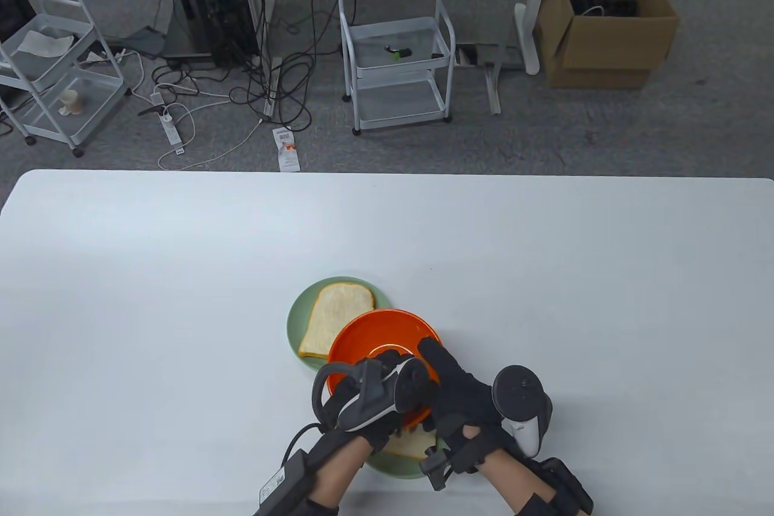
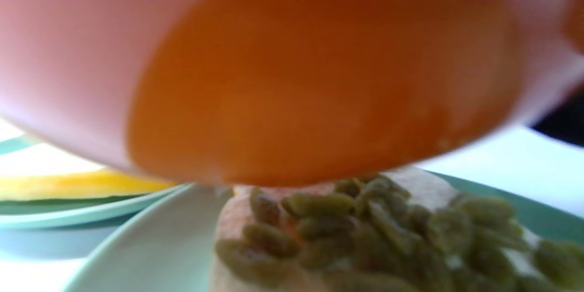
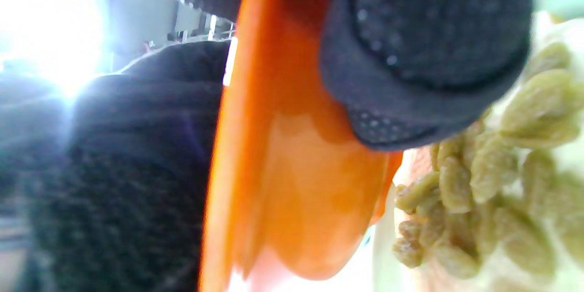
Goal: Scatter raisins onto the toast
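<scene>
Both hands hold an orange bowl [image 1: 375, 340] tilted toward the table's near edge. My left hand [image 1: 372, 398] grips its near-left rim and my right hand [image 1: 450, 386] grips its right rim. Under the bowl, a slice of toast [image 1: 411, 448] lies on a green plate [image 1: 393, 470], mostly hidden by the hands. In the left wrist view the bowl's underside [image 2: 292, 77] hangs just above a pile of green raisins [image 2: 365, 232] on that toast. In the right wrist view my gloved finger [image 3: 424, 45] presses on the bowl [image 3: 292, 169] next to the raisins [image 3: 479, 182].
A second green plate [image 1: 297, 313] with a bare slice of toast [image 1: 335, 319] sits just beyond, partly under the bowl. The white table [image 1: 544, 274] extends around. Carts and a cardboard box stand on the floor past the far edge.
</scene>
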Available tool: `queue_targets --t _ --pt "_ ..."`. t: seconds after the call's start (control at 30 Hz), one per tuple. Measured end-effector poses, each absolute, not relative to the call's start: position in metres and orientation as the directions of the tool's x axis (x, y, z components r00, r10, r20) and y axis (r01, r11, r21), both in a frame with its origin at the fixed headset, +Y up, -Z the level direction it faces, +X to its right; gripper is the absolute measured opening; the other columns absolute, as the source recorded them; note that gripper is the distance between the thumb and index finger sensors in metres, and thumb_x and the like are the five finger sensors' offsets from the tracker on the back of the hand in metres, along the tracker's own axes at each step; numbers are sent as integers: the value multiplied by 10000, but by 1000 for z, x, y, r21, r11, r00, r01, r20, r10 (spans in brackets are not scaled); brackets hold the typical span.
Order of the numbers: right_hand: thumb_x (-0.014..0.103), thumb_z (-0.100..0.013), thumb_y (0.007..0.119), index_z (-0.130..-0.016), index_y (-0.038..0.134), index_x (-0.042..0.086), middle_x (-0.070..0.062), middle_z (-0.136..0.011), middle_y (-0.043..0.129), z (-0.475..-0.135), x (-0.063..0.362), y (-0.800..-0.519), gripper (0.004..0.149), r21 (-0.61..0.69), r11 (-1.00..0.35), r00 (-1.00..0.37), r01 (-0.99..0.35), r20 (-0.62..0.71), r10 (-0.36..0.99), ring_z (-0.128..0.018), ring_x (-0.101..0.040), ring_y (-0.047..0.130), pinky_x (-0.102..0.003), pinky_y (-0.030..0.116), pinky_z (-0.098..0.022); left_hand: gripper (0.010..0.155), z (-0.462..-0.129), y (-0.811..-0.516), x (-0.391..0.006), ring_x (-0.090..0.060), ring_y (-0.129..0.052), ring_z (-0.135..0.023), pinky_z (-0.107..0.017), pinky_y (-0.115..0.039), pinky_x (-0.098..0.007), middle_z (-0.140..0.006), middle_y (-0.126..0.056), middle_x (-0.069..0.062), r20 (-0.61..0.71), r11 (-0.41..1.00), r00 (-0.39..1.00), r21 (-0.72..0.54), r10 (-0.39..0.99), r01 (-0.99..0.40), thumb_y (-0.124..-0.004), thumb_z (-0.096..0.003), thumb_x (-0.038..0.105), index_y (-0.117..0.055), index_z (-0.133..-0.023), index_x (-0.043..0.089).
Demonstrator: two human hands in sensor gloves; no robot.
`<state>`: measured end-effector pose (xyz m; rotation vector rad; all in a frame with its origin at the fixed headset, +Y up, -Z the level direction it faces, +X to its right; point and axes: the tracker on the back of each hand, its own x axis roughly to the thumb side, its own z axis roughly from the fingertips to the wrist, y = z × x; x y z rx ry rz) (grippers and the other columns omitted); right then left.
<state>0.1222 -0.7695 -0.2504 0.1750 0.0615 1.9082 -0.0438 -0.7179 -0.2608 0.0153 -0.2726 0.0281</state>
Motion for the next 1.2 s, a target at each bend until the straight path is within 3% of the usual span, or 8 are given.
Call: queue_targets --t 0.37,0.53,0.7,0.87,1.0,1.2 --pt "136 -457 806 -1039 635 70 -403 -994 596 -263 145 -778 610 78 -295 -295 -952 11 955 -261 -423 1042 -337 974 -123 492 -258 -688 -71 -126 -1139 -338 -281 -1009 -208 -724 -1044 44 234 955 933 54 272 -292 -1022 -372 495 -963 -826 317" --pt "134 -457 806 -1037 639 72 -403 -993 598 -270 161 -779 607 36 -271 -272 -962 -22 962 -261 -424 1040 -340 971 -122 492 -275 -678 -95 -130 -1137 -347 -288 -1007 -211 -734 -1041 40 167 929 923 75 346 -362 -1020 -380 490 -959 -835 315" --pt "135 -456 807 -1037 640 70 -407 -991 599 -275 177 -774 608 -40 -292 -292 -956 -11 956 -258 -427 1038 -342 969 -120 485 -317 -683 -125 -127 -1135 -365 -304 -1005 -211 -747 -1035 49 11 950 950 31 312 -312 -1018 -388 489 -952 -840 328" --pt "133 -455 808 -1036 642 71 -408 -990 598 -282 194 -772 608 -109 -299 -299 -948 -19 954 -256 -429 1037 -344 967 -119 484 -359 -727 -137 -138 -1134 -384 -318 -1001 -225 -760 -1030 42 -140 964 967 -126 214 -232 -1016 -395 480 -946 -847 325" --pt "134 -455 808 -1036 644 72 -409 -989 600 -286 202 -772 607 -135 -309 -308 -941 -28 951 -253 -430 1036 -344 967 -118 470 -375 -749 -136 -135 -1132 -426 -349 -992 -237 -793 -1021 51 -150 968 983 -212 103 -134 -1005 -408 471 -934 -857 354" --pt "136 -455 810 -1035 647 74 -408 -989 601 -290 205 -773 606 -150 -315 -313 -937 -35 949 -256 -431 1035 -347 965 -119 454 -387 -754 -136 -121 -1116 -470 -378 -958 -273 -836 -1002 82 -128 994 991 -100 29 -42 -952 -437 456 -901 -884 396"
